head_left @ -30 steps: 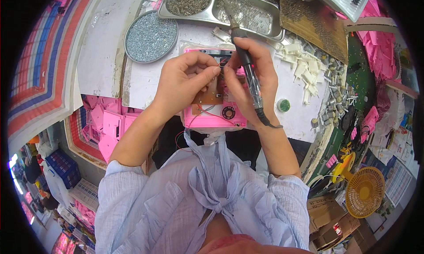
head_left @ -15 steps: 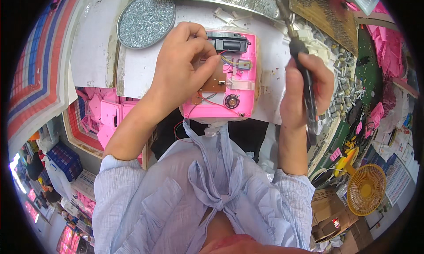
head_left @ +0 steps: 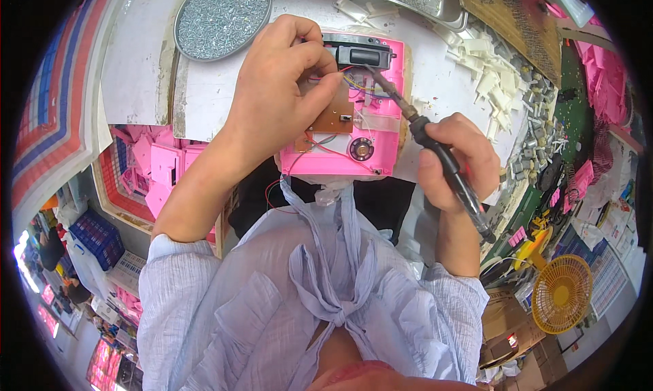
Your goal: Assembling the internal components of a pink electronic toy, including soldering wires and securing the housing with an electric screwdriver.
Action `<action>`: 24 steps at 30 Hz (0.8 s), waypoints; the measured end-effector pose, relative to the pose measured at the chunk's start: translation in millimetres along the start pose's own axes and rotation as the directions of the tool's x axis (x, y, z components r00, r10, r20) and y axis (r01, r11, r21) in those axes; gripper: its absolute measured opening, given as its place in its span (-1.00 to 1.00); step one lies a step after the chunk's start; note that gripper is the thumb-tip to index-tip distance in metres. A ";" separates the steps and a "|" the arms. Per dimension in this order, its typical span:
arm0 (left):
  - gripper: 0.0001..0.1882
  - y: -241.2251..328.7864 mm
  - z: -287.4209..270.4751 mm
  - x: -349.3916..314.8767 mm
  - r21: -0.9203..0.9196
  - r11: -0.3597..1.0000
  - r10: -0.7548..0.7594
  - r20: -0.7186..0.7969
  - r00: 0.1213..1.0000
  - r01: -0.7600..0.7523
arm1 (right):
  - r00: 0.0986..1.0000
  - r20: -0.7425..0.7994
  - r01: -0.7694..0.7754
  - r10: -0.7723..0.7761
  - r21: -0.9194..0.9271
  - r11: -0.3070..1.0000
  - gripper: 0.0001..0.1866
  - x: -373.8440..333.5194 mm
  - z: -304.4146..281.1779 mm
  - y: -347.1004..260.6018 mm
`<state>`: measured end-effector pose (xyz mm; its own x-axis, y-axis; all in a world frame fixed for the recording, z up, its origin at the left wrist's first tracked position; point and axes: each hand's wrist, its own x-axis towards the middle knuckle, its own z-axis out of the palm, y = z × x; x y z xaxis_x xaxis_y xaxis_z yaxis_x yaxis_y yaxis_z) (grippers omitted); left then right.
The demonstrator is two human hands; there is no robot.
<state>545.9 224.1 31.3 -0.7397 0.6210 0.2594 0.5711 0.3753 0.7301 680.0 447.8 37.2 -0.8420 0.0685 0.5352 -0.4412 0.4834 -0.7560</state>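
A pink plastic case point(head_left: 390, 153) lies open in front of me. In it are a brown circuit board point(head_left: 333, 119), thin coloured wires, a black rectangular part point(head_left: 365, 55) and a small round speaker point(head_left: 361, 149). My left hand point(head_left: 286, 85) reaches over the case's left side, thumb and fingers pinched above the board; what they hold is hidden. My right hand point(head_left: 462, 159) is wrapped round the dark handle of a soldering iron point(head_left: 403, 104). Its tip is over the case, close to the wires and the black part's lower edge; whether it touches cannot be told.
A round tray of small screws point(head_left: 221, 20) stands at the back left. Behind the case is a metal tray point(head_left: 435, 6). White plastic pieces point(head_left: 490, 74) and small grey parts lie to the right. A crate point(head_left: 122, 187) of pink parts is at left, a yellow fan point(head_left: 562, 294) at lower right.
My right hand has lowered and tilted the soldering iron, bringing its tip leftward from beyond the case to over it. My left hand stays pinched over the board; the view has shifted slightly.
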 end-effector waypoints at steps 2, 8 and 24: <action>-0.90 0.2 -0.1 -1.0 -0.012 1.000 -0.014 0.001 1.000 0.014 | 0.996 0.068 0.052 -0.050 -0.028 0.998 -0.71 -0.9 0.9 2.8; -0.90 -0.1 -0.1 -1.5 0.002 1.000 -0.006 -0.009 1.000 0.006 | 0.989 0.121 0.091 -0.081 -0.075 0.993 -0.73 2.2 3.7 2.2; -0.90 -1.2 0.6 -0.8 0.016 1.000 -0.007 -0.009 1.000 0.007 | 0.993 0.095 0.085 -0.077 -0.092 0.992 -0.74 5.3 7.9 1.9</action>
<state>546.0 223.5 29.8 -0.7465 0.6126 0.2599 0.5715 0.3901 0.7219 672.3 442.1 35.6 -0.8312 -0.0516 0.5535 -0.4811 0.5658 -0.6697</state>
